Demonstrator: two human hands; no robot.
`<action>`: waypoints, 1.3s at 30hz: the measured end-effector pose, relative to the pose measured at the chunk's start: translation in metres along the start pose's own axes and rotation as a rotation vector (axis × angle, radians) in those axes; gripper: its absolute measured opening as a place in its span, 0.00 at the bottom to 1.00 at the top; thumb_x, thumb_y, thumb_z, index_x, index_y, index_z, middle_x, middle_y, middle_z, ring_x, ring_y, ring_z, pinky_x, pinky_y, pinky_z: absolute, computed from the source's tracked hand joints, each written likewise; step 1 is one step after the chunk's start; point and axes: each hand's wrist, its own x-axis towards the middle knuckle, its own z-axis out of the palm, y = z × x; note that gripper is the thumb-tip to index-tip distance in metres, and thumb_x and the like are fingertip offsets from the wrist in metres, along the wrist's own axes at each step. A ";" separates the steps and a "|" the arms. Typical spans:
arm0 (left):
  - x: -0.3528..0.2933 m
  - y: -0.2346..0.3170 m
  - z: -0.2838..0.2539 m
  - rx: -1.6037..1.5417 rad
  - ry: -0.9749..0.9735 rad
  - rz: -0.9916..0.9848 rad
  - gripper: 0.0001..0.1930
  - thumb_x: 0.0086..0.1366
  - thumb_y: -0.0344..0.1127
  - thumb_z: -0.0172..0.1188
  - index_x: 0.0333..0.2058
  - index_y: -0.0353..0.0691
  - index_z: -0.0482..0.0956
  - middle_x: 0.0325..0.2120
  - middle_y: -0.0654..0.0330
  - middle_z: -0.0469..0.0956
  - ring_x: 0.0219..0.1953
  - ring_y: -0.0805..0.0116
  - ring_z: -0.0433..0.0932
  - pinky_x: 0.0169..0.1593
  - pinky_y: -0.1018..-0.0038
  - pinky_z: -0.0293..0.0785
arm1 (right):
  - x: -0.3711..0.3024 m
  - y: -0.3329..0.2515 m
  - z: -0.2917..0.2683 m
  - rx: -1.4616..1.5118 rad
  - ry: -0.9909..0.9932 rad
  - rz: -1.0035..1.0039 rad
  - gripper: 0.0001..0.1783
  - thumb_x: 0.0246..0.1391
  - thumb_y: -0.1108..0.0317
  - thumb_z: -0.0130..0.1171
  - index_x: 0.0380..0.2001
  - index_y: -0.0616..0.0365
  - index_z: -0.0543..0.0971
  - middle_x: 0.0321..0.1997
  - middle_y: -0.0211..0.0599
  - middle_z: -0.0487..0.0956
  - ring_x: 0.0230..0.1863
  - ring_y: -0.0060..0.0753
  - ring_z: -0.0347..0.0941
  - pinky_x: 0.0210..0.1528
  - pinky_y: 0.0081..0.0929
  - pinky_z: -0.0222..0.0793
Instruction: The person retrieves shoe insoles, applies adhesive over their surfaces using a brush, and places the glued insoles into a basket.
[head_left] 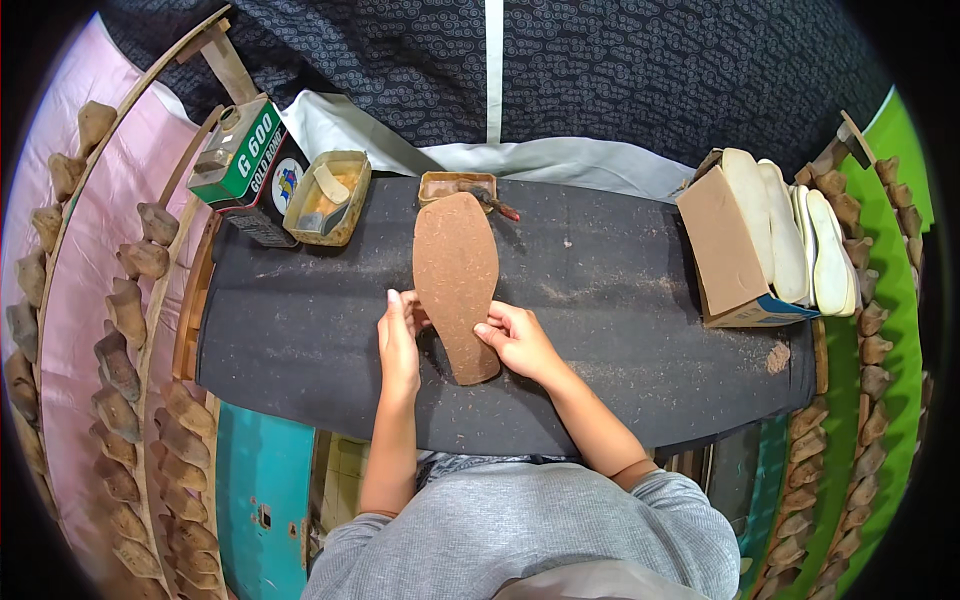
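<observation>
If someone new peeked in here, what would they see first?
Probably the big brown sole in the middle, pinched by the right hand, with the left hand at its other edge. Next, maybe the cardboard box of pale soles at the dark table's right end, or the brown shoe forms along both sides.

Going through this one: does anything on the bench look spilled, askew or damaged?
Yes: brown crumbs litter the dark cloth, with a small clump near its right edge, like spilled debris. Pale soles jut unevenly from the cardboard box. The brown sole shows no obvious damage.
</observation>
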 end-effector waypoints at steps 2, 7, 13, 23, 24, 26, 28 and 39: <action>-0.004 0.001 0.004 0.025 -0.011 -0.005 0.32 0.73 0.57 0.32 0.51 0.33 0.72 0.41 0.57 0.78 0.45 0.68 0.75 0.53 0.71 0.66 | 0.001 0.006 0.000 0.013 0.023 -0.073 0.14 0.59 0.75 0.52 0.48 0.65 0.75 0.40 0.38 0.82 0.40 0.21 0.75 0.44 0.24 0.71; -0.019 -0.002 0.023 -0.150 0.038 -0.012 0.26 0.73 0.50 0.42 0.58 0.33 0.64 0.55 0.55 0.69 0.57 0.67 0.66 0.60 0.71 0.59 | 0.007 0.015 0.007 0.064 -0.052 -0.117 0.12 0.62 0.71 0.49 0.45 0.65 0.75 0.35 0.37 0.81 0.35 0.22 0.74 0.40 0.25 0.70; -0.021 0.001 0.021 -0.103 0.097 0.059 0.26 0.73 0.49 0.42 0.58 0.33 0.64 0.54 0.54 0.69 0.57 0.67 0.66 0.60 0.72 0.59 | 0.000 -0.013 0.014 -0.320 0.336 -0.427 0.23 0.61 0.64 0.50 0.58 0.57 0.64 0.56 0.48 0.70 0.54 0.43 0.69 0.53 0.36 0.66; -0.027 0.003 0.020 -0.109 0.079 0.064 0.25 0.73 0.48 0.41 0.58 0.33 0.64 0.54 0.54 0.69 0.56 0.66 0.68 0.60 0.72 0.61 | 0.000 -0.010 0.019 -1.082 0.222 -0.587 0.41 0.57 0.42 0.46 0.69 0.48 0.53 0.72 0.39 0.52 0.73 0.49 0.43 0.70 0.54 0.32; -0.026 0.003 0.020 -0.111 0.077 0.066 0.25 0.73 0.48 0.41 0.58 0.33 0.64 0.54 0.54 0.69 0.56 0.66 0.68 0.60 0.72 0.61 | 0.002 -0.011 0.018 -1.041 0.277 -0.513 0.41 0.57 0.41 0.47 0.69 0.46 0.53 0.72 0.39 0.53 0.73 0.48 0.44 0.70 0.55 0.34; -0.025 0.003 0.018 -0.131 0.119 0.066 0.25 0.73 0.48 0.41 0.58 0.33 0.64 0.54 0.54 0.69 0.56 0.67 0.68 0.59 0.72 0.61 | 0.005 -0.005 0.013 -0.940 0.329 -0.467 0.41 0.57 0.41 0.46 0.69 0.47 0.52 0.73 0.41 0.51 0.73 0.50 0.42 0.70 0.55 0.32; -0.026 0.004 0.018 -0.156 0.113 0.062 0.25 0.74 0.48 0.40 0.58 0.33 0.64 0.54 0.54 0.69 0.56 0.67 0.68 0.59 0.72 0.61 | 0.005 -0.005 0.012 -0.832 0.335 -0.528 0.41 0.57 0.40 0.45 0.69 0.47 0.53 0.73 0.42 0.51 0.73 0.52 0.41 0.70 0.55 0.32; -0.021 0.002 0.016 -0.110 0.125 0.061 0.24 0.73 0.47 0.40 0.57 0.33 0.64 0.54 0.54 0.70 0.55 0.67 0.68 0.59 0.72 0.62 | 0.007 0.002 0.009 -0.909 0.342 -0.556 0.42 0.58 0.39 0.43 0.69 0.50 0.52 0.73 0.41 0.50 0.74 0.50 0.41 0.70 0.56 0.31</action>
